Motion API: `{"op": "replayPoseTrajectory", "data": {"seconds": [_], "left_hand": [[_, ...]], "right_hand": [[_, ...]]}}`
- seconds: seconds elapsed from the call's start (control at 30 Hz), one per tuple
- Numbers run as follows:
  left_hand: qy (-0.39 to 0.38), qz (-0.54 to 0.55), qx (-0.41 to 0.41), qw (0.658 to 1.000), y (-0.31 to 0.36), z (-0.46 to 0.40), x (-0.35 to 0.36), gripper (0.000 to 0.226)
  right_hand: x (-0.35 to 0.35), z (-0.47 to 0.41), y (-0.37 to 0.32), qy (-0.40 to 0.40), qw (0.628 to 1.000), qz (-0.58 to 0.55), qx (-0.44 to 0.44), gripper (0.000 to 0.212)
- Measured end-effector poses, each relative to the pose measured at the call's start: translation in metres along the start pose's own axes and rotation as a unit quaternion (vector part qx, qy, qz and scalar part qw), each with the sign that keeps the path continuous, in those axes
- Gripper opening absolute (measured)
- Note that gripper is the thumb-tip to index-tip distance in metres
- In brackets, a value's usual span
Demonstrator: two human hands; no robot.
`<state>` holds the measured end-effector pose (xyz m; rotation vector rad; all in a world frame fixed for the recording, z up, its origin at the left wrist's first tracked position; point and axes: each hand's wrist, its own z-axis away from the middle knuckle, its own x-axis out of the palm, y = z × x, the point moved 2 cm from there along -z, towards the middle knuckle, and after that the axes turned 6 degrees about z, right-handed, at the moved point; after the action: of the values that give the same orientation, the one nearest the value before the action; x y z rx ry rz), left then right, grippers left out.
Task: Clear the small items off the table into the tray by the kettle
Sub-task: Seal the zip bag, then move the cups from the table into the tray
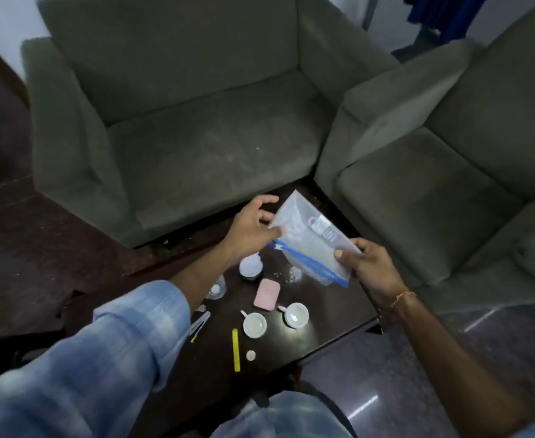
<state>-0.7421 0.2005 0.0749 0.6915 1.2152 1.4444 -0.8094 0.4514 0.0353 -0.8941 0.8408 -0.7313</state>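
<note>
Room: dim, two grey-green armchairs (pixel 177 128) behind and to the right of a dark low desk (pixel 329 314).
Bag: clear zip bag (pixel 310 238) w/ blue seal strip, held up over the desk's far end, between both my hands.
L hand (pixel 250 226): thumb pressed on the bag's left edge, other fingers (pixel 267 200) spread loose behind it; light pinch as far as I can tell.
R hand (pixel 370 263): fingers curled round the bag's lower right corner, thumb on top, gripping it.
Cups: two small white cups (pixel 255 324) side by side near desk centre, handles pointing left.
Pink case (pixel 267 294): flat, just beyond the cups.
Yellow strip (pixel 236 349): lying lengthwise near the desk's front edge, a small round pale disc (pixel 251 355) just beside it.
White bowl-ish item (pixel 251 267): under my L wrist, blurry.
Left edge: a small clear dish (pixel 217 289) and some thin tools (pixel 200 322), partly hidden by my sleeve (pixel 108 352).
</note>
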Motion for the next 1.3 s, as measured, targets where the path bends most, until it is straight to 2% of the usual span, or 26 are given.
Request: {"op": "replayPoseTrajectory", "data": {"seconds": [0.17, 0.33, 0.47, 0.57, 0.63, 0.67, 0.77, 0.87, 0.93, 1.03, 1.13, 1.3], "left_hand": [[0.011, -0.027, -0.015, 0.999, -0.009, -0.064, 0.053, 0.042], [-0.001, -0.051, -0.060, 0.997, -0.050, -0.095, 0.073, 0.028], [0.001, -0.073, -0.096, 0.993, -0.089, -0.099, 0.074, 0.026], [-0.006, -0.102, -0.130, 0.986, -0.117, -0.092, 0.068, 0.026], [-0.004, -0.129, -0.134, 0.983, -0.130, -0.086, 0.060, 0.024], [-0.001, -0.138, -0.135, 0.981, -0.135, -0.084, 0.058, 0.023], [-0.002, -0.148, -0.142, 0.979, -0.147, -0.077, 0.059, 0.022], [-0.006, -0.139, -0.141, 0.980, -0.154, -0.072, 0.068, 0.023], [-0.013, -0.133, -0.142, 0.981, -0.157, -0.071, 0.076, 0.022], [-0.021, -0.118, -0.145, 0.982, -0.164, -0.070, 0.086, 0.023], [-0.022, -0.123, -0.132, 0.983, -0.179, -0.066, 0.089, 0.023], [-0.005, -0.120, -0.162, 0.979, -0.227, -0.037, 0.083, 0.029]], "right_hand": [[-0.013, -0.041, 0.063, 0.062, 0.988, -0.095, 0.102, 0.002], [0.003, -0.080, 0.119, 0.075, 0.966, -0.150, 0.196, 0.009], [0.027, -0.108, 0.165, 0.078, 0.950, -0.152, 0.260, 0.006], [0.043, -0.128, 0.198, 0.088, 0.934, -0.159, 0.307, 0.015], [0.052, -0.137, 0.216, 0.089, 0.930, -0.139, 0.329, 0.004], [0.054, -0.142, 0.224, 0.089, 0.934, -0.097, 0.333, 0.013], [0.047, -0.148, 0.235, 0.074, 0.936, 0.187, 0.289, 0.049], [0.044, -0.146, 0.232, 0.084, 0.921, 0.345, 0.160, 0.053], [0.046, -0.148, 0.229, 0.080, 0.915, 0.391, 0.066, 0.041], [0.059, -0.158, 0.226, 0.004, 0.918, 0.397, -0.011, 0.021], [0.076, -0.167, 0.229, -0.071, 0.901, 0.427, -0.002, 0.025], [0.097, -0.173, 0.235, -0.080, 0.865, 0.495, 0.024, 0.032]]}}
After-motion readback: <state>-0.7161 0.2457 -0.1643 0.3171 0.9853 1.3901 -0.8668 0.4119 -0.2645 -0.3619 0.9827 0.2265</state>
